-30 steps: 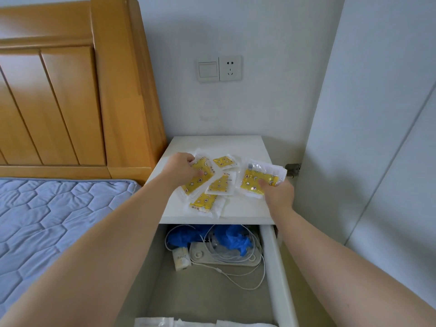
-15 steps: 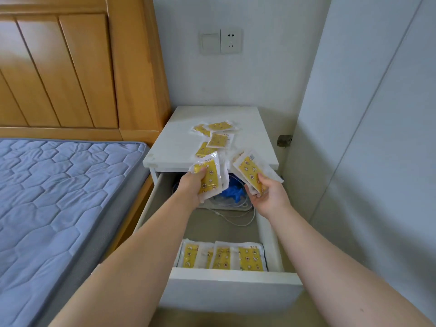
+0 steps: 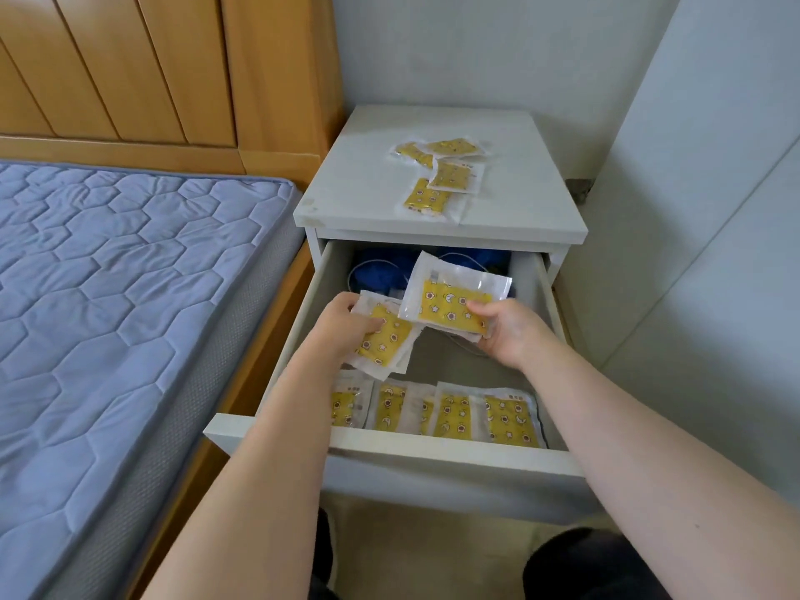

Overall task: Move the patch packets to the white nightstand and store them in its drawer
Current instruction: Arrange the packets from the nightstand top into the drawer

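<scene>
Clear plastic packets of yellow, star-printed patches were held over the open drawer of the white nightstand. The right hand pinched them between thumb and curled fingers, while the left hand gripped a second bundle alongside. A row of packets lay flat at the drawer's front, and loose packets sat on the smooth top beside a quilted blue mattress.
</scene>
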